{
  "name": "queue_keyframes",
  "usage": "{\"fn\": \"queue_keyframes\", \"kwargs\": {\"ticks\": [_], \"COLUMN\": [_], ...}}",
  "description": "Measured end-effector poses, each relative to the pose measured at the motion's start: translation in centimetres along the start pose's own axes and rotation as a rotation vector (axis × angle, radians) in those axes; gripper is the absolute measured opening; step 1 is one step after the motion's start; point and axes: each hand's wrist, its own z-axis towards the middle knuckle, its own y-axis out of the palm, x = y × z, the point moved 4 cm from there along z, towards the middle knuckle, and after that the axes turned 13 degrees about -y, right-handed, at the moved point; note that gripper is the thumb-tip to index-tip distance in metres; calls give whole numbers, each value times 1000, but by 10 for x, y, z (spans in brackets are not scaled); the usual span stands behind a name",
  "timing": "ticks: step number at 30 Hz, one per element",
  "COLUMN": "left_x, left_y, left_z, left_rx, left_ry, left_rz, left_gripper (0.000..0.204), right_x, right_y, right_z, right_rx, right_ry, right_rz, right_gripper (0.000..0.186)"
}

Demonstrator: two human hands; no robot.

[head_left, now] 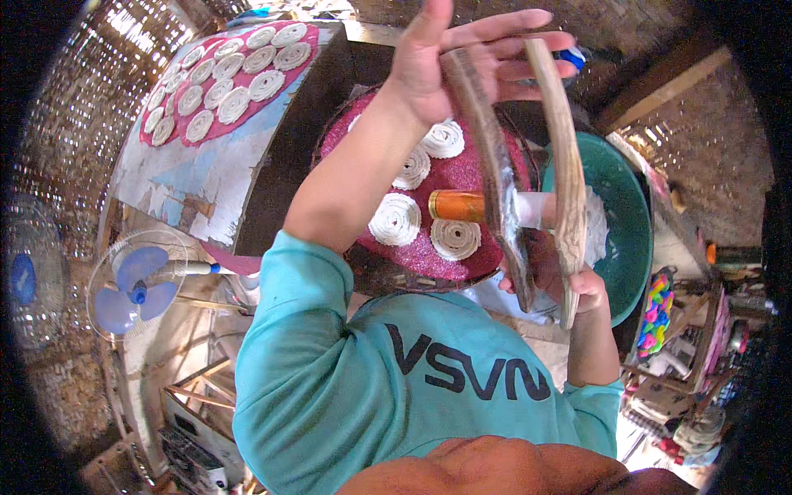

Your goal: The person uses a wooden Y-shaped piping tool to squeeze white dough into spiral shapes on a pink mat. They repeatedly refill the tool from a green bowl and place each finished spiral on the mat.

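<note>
A hand press for dough, with two long wooden handles (569, 181) and an orange cylinder (459, 205) with a pale section, is held up over a round pink glittery mat (495, 153). My right hand (584, 285) grips the lower ends of the handles; part of it is hidden behind them. My left hand (437, 70) is at their upper ends, fingers stretched out and thumb raised; whether it touches the wood I cannot tell. White coiled dough rounds (394, 219) lie on the mat. To the right, a green basin (631, 239) holds white dough (596, 227).
At the far left, more coiled rounds (233, 106) cover a pink mat on a worn pale board (177, 186). A fan with blue blades (139, 290) stands on the left. Bright multicoloured items (656, 313) and household clutter are at the right. Woven walls surround the space.
</note>
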Motion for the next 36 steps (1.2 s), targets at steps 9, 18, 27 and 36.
{"fn": "queue_keyframes", "kwargs": {"ticks": [9, 18, 27, 36], "left_x": [-1, -4, 4, 12], "left_y": [-92, -159, -123, -82], "left_z": [35, 8, -1, -11], "left_rx": [50, -131, -171, -142], "left_ry": [154, 331, 407, 456], "left_rz": [-65, -222, -188, -3], "left_gripper": [70, 68, 60, 57], "right_x": [-28, -15, -39, -61], "right_y": [-21, -43, -41, -13], "right_z": [36, 68, 61, 51], "right_rx": [-4, 95, -3, -27], "right_ry": [120, 207, 158, 120], "right_rz": [-121, -291, -597, -678], "right_gripper": [97, 76, 89, 85]}}
